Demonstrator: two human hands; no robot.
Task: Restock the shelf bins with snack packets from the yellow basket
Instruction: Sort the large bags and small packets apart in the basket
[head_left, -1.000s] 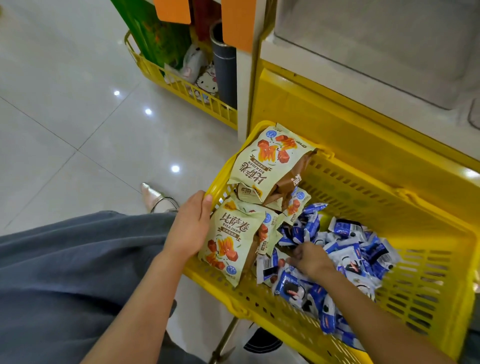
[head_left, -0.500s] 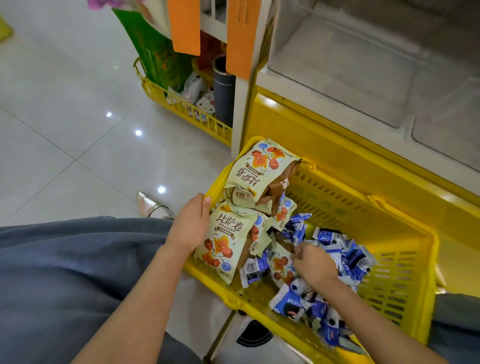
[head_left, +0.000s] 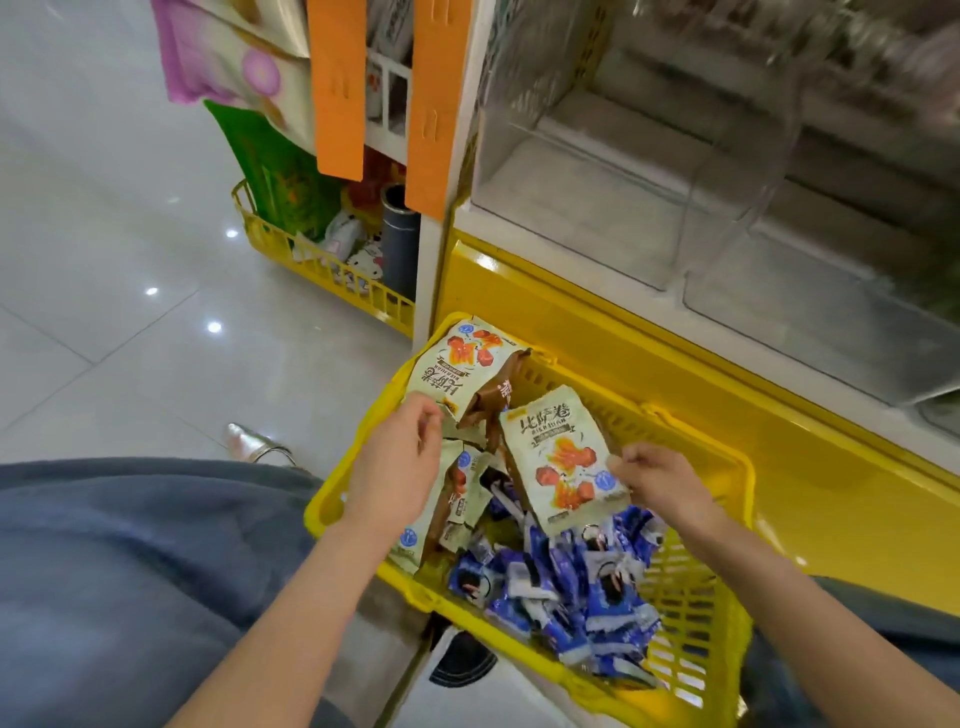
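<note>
The yellow basket (head_left: 744, 470) sits low in the view, from the centre out towards 5 o'clock, against the yellow shelf base (head_left: 675, 374). The right hand (head_left: 662, 480) holds a cream packet (head_left: 556, 457) with red and orange print above the basket's middle. Its fingers (head_left: 621, 465) are clamped on the packet's edge at 3 o'clock, and the packet stands nearly upright.

The left hand (head_left: 395, 460) hovers over the basket's rim at 9 o'clock. Its curled fingertips (head_left: 428, 415) are at the lower edge of another cream packet (head_left: 457, 364), which leans in the basket's corner at 12 o'clock. I cannot tell whether they pinch it or only touch it. More cream packets (head_left: 462, 499) stand on edge just below that hand. A heap of small blue packets (head_left: 561, 587) fills the basket's end at 6 o'clock.

The clear shelf bins (head_left: 623, 166) stand at 1 o'clock, above the shelf base. At 11 o'clock a second basket (head_left: 311, 267) sits on the glossy floor (head_left: 104, 260), under two orange strips (head_left: 337, 88).
</note>
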